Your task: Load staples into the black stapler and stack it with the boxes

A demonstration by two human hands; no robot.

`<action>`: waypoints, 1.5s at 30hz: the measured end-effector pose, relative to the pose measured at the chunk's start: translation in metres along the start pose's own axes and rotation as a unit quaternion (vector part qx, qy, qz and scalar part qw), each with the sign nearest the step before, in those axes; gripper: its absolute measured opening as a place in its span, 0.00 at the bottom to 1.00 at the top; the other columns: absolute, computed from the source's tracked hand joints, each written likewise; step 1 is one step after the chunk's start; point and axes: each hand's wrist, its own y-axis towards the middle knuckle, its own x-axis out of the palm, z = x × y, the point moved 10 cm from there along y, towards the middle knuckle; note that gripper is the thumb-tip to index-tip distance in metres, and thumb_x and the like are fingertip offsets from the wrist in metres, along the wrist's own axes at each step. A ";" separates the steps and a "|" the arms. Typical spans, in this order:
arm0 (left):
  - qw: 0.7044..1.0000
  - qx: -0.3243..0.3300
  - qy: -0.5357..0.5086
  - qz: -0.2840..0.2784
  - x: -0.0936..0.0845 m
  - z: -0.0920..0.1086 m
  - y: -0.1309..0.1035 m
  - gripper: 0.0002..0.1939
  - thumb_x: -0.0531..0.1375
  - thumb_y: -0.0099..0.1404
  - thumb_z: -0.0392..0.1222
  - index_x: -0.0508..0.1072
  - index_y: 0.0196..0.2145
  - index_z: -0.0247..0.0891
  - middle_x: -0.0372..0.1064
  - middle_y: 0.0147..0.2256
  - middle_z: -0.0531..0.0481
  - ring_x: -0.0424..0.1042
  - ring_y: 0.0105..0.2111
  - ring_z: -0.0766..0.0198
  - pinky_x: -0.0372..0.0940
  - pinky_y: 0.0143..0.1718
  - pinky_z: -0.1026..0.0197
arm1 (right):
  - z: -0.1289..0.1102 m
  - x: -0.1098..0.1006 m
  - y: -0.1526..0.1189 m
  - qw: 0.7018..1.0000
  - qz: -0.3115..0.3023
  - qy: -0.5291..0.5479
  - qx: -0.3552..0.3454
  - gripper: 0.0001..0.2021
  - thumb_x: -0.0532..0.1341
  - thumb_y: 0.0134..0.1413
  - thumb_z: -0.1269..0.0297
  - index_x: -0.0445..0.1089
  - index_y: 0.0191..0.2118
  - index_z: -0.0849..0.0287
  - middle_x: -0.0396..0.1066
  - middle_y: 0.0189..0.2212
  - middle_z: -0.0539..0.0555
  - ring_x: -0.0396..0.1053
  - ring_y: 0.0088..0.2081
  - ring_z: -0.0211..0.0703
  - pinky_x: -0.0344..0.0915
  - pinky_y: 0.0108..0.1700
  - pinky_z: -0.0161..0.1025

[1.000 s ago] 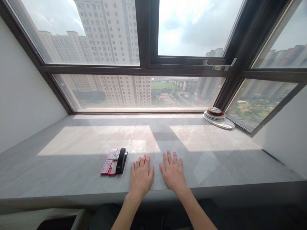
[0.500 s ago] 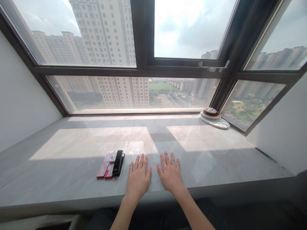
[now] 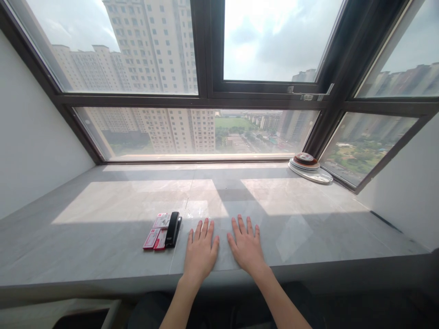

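My left hand (image 3: 201, 251) lies flat, palm down, on the grey stone sill (image 3: 113, 246), fingers spread and holding nothing. To its right, my right hand (image 3: 247, 244) rests the same way, with a gap between the two thumbs. Just left of my left hand lies a black stapler (image 3: 172, 229). Small red-and-white boxes sit against the stapler's left side: one at the back (image 3: 161, 220), one at the front left (image 3: 151, 239) and one beside it (image 3: 160, 240). Neither hand touches the stapler or the boxes.
A stack of round plates or discs (image 3: 305, 163) stands in the far right corner by the dark window frame (image 3: 206, 103). White walls close off both sides. Below the sill's front edge, a pale open drawer or box (image 3: 68, 305) shows at the lower left.
The whole view has shifted slightly, so the sill's contents appear a little further right and higher. Both hands remain flat in the same place on the sill.
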 end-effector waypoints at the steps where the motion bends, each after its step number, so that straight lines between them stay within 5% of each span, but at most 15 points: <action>1: 1.000 0.000 0.001 -0.001 0.000 0.000 0.000 0.28 0.46 0.76 0.49 0.55 0.70 0.48 0.47 0.71 0.49 0.46 0.71 0.51 0.44 0.69 0.42 | 0.000 0.000 0.000 1.000 0.002 0.000 -0.001 0.32 0.42 0.70 0.44 0.45 0.74 0.48 0.34 0.75 0.51 0.27 0.74 0.58 0.25 0.69 0.62; 21: 1.000 -0.005 -0.001 -0.001 -0.004 0.000 -0.008 0.28 0.45 0.76 0.50 0.54 0.71 0.49 0.46 0.71 0.50 0.45 0.71 0.52 0.44 0.69 0.42 | -0.004 -0.012 -0.025 0.999 0.009 -0.009 -0.029 0.30 0.42 0.71 0.47 0.46 0.74 0.49 0.38 0.74 0.50 0.33 0.74 0.56 0.32 0.71 0.58; 45: 1.000 0.016 0.013 -0.004 -0.022 0.011 -0.072 0.31 0.47 0.76 0.48 0.46 0.73 0.48 0.40 0.72 0.53 0.41 0.72 0.51 0.50 0.69 0.44 | -0.005 -0.012 -0.093 0.998 -0.024 0.015 -0.059 0.30 0.39 0.71 0.49 0.39 0.75 0.47 0.33 0.74 0.44 0.32 0.74 0.49 0.38 0.72 0.55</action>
